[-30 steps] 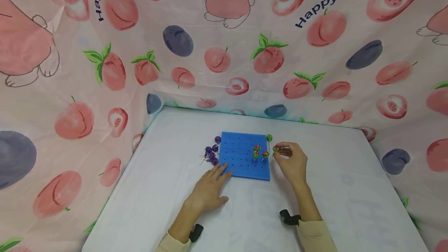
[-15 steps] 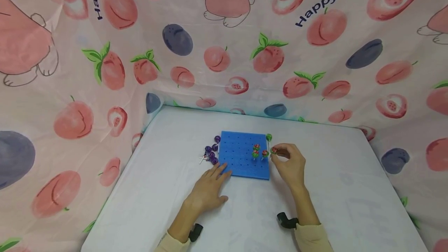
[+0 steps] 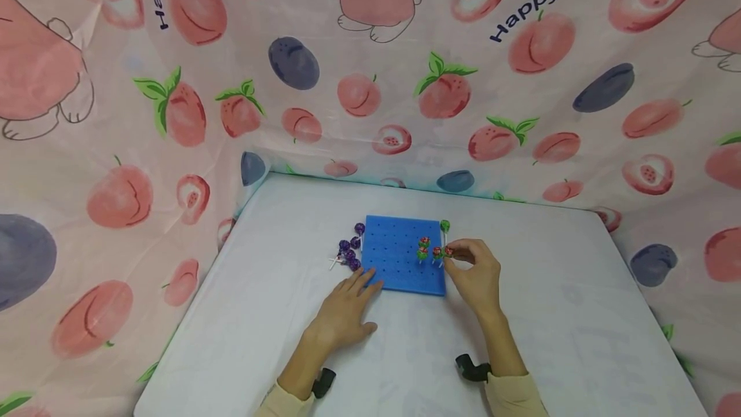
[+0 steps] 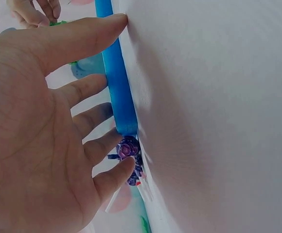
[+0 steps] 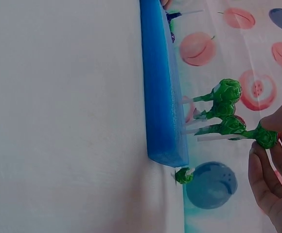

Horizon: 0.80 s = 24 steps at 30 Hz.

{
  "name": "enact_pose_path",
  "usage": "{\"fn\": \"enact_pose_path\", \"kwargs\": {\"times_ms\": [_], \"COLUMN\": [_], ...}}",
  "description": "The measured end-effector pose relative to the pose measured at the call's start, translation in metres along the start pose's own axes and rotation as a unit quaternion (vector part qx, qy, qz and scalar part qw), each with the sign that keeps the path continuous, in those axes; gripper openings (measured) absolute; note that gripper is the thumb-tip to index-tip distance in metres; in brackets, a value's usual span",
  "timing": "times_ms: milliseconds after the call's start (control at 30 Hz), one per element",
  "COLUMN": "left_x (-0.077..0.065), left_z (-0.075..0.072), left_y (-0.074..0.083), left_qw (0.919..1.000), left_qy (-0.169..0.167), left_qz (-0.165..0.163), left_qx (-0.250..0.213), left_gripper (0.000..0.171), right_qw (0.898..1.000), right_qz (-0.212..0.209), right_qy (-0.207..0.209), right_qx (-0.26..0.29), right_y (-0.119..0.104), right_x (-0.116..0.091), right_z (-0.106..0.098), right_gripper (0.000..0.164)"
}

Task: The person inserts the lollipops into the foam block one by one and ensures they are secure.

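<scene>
In the head view a blue foam board (image 3: 393,269) with rows of small holes lies on the white table. Fingertips of my left hand (image 3: 338,317) rest on its near left corner, fingers spread. At the board's right edge my right hand (image 3: 480,275) pinches a green-and-red wrapped lollipop (image 3: 448,252) by its head. In the right wrist view, that lollipop (image 5: 266,137) points its white stick at the board, the tip apart from the surface. Several similar lollipops (image 5: 227,91) stand in the board's right part, sticks inserted.
Left of the board lies a loose cluster of purple lollipops (image 3: 348,255). One green lollipop (image 3: 445,226) lies off the board's far right corner. A fruit-print cloth (image 3: 382,101) hangs behind and beside the table (image 3: 579,314).
My right hand has moved left with the lollipop, from beside the board to over its right edge. My left hand stays on the corner.
</scene>
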<state>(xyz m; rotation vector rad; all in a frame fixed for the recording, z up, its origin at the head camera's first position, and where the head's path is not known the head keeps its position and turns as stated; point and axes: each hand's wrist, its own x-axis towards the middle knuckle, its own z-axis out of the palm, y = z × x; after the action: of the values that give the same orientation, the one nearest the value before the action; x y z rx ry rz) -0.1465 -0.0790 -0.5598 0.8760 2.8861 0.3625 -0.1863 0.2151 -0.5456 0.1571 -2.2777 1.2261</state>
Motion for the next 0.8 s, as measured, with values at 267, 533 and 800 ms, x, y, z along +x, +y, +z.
{"fn": "enact_pose_path", "kwargs": {"times_ms": [267, 533, 800], "left_x": [0.0, 0.001, 0.001], "left_z": [-0.001, -0.001, -0.002], "left_y": [0.0, -0.002, -0.001], "left_qw": [1.0, 1.0, 1.0], "left_qy": [0.001, 0.0, 0.001], "left_qz": [-0.001, 0.0, -0.002], "left_qx": [-0.002, 0.003, 0.003], "left_gripper": [0.081, 0.081, 0.081], "right_qw": [1.0, 1.0, 0.999], "right_qz": [-0.007, -0.013, -0.019], "right_qy": [-0.007, -0.014, -0.02], "right_qx": [0.004, 0.011, 0.026], "right_y": [-0.003, -0.004, -0.004], "right_x": [-0.004, -0.009, -0.013], "right_z": [0.0, 0.003, 0.006], "right_gripper": [0.031, 0.032, 0.032]}}
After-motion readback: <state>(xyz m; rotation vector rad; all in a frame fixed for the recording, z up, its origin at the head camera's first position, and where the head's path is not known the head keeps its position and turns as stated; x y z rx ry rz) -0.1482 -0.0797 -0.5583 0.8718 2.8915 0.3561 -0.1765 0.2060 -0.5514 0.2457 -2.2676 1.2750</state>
